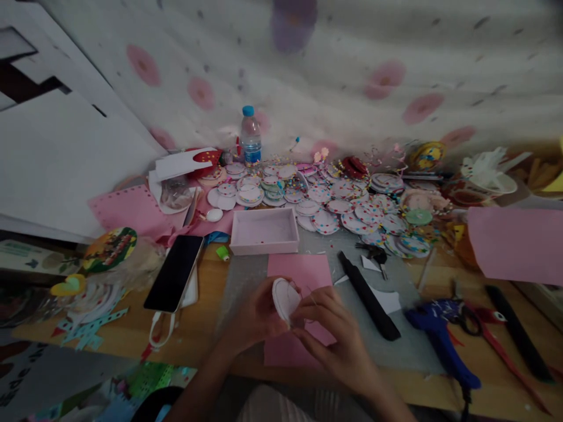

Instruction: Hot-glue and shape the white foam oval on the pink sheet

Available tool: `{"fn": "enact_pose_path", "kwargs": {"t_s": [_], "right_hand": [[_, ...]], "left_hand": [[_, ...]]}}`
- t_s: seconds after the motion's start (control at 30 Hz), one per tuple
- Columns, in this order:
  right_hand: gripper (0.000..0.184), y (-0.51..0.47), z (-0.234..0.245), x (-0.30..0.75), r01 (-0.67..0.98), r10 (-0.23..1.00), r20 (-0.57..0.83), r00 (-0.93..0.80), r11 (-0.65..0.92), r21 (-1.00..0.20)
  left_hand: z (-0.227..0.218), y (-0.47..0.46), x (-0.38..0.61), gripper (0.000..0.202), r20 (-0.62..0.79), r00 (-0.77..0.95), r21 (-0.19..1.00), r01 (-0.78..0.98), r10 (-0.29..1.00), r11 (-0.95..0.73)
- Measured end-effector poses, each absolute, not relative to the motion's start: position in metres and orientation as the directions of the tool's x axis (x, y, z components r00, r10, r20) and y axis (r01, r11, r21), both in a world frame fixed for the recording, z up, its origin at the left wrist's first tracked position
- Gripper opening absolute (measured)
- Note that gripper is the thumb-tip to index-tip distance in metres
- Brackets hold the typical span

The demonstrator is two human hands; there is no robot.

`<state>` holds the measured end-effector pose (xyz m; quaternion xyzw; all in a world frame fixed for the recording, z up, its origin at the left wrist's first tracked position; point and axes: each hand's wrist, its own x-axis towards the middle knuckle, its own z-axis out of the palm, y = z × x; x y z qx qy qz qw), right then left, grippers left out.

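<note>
My left hand [255,319] is closed round a small white round disc [285,300], tilted so that its flat face looks toward me. Fine dark lines show on the disc near its rim. At the disc's right edge my right hand [332,328] has its thumb and fingertips drawn together on a thin thread or wire [311,295], too fine to tell which. Both hands are above a pink sheet [299,266] on a grey mat [246,275]. Just behind the sheet stands an open white box [264,247].
Many white discs with coloured beads [325,220] are heaped at the back, near a water bottle [251,138]. A phone [174,274] lies left. To the right are a black elongated object [368,296], a blue glue gun [442,337] and scissors [470,321].
</note>
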<state>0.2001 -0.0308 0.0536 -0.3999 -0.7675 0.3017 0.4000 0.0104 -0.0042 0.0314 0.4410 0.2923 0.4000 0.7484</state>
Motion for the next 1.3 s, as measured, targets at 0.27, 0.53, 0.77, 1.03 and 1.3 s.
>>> {"fn": "enact_pose_path", "kwargs": {"t_s": [0.27, 0.53, 0.77, 1.03, 1.3], "right_hand": [[0.018, -0.026, 0.058, 0.205, 0.390, 0.837, 0.378, -0.395, 0.526, -0.756], [0.011, -0.016, 0.027, 0.222, 0.625, 0.806, 0.411, -0.425, 0.590, -0.511], [0.025, -0.022, 0.014, 0.223, 0.598, 0.758, 0.355, -0.547, 0.650, -0.469], [0.020, -0.026, 0.029, 0.236, 0.628, 0.758, 0.410, -0.507, 0.651, -0.427], [0.018, -0.057, 0.037, 0.296, 0.809, 0.800, 0.472, -0.371, 0.528, -0.259]], "left_hand": [[0.035, -0.007, 0.014, 0.070, -0.157, 0.519, 0.897, -0.282, 0.840, 0.342], [0.035, -0.007, 0.006, 0.063, -0.326, 0.292, 0.936, -0.032, 0.899, 0.350], [0.054, 0.006, -0.060, 0.022, 0.189, 0.081, 0.776, 0.599, 0.979, -0.200], [0.040, 0.073, -0.066, 0.016, 0.355, 0.430, 0.087, 0.869, 0.830, -0.487], [0.030, 0.043, -0.054, 0.021, 0.673, 0.442, -0.082, 0.841, 0.593, -0.535]]}}
